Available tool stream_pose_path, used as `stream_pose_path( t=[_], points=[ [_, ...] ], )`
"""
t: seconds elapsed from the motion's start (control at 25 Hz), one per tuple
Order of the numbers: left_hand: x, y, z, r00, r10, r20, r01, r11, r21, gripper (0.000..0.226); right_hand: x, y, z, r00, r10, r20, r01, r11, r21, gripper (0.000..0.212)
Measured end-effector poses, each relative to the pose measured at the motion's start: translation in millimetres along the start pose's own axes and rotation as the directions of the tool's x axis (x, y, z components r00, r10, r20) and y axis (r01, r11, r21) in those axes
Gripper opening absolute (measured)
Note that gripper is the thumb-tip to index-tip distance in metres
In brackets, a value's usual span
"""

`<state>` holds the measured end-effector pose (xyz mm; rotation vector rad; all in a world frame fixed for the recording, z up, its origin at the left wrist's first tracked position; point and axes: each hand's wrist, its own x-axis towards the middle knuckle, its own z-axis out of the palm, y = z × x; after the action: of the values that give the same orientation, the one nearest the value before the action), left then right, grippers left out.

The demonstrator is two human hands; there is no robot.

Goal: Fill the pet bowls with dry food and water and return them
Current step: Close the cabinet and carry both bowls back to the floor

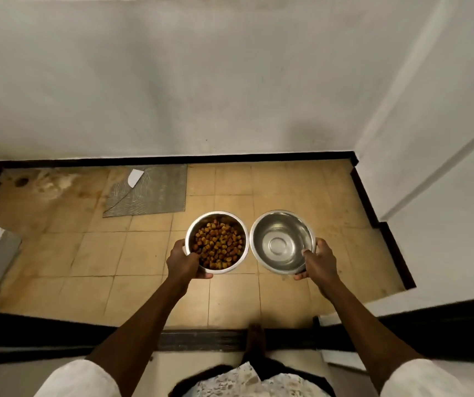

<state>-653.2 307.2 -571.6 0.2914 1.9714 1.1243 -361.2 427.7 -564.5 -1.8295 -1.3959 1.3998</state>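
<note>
Two steel pet bowls hang side by side above a tan tiled floor (144, 253). The food bowl (216, 242) on the left holds brown dry kibble, and my left hand (184, 260) grips its near left rim. The water bowl (282, 242) on the right is shiny inside with clear water at its bottom. My right hand (317, 260) grips its near right rim. The two rims nearly touch.
A grey ribbed mat (155, 193) with one corner folded over lies on the floor by the far wall. Stains mark the floor at the far left. White walls close in behind and on the right. A dark threshold (201, 339) and my bare foot (254, 339) lie below.
</note>
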Motion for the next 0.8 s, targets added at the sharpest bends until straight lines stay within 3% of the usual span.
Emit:
stream_pose_path(
  t=[0.16, 0.48, 0.8],
  points=[
    [60, 39, 11, 0.998, -0.036, -0.06, 0.034, 0.999, -0.029, 0.047, 69, -42, 24, 1.0, 0.014, 0.021, -0.013, 0.999, -0.031, 0.026],
    [196, 97, 36, 0.993, -0.114, -0.024, 0.112, 0.991, -0.068, 0.056, 203, -95, 90, 0.994, 0.075, 0.075, -0.075, 0.997, 0.002, 0.027],
    [392, 115, 68, 0.97, -0.244, 0.0, 0.243, 0.965, -0.099, 0.057, 364, -95, 205, 0.973, 0.216, 0.083, -0.224, 0.968, 0.11, 0.038]
  ],
)
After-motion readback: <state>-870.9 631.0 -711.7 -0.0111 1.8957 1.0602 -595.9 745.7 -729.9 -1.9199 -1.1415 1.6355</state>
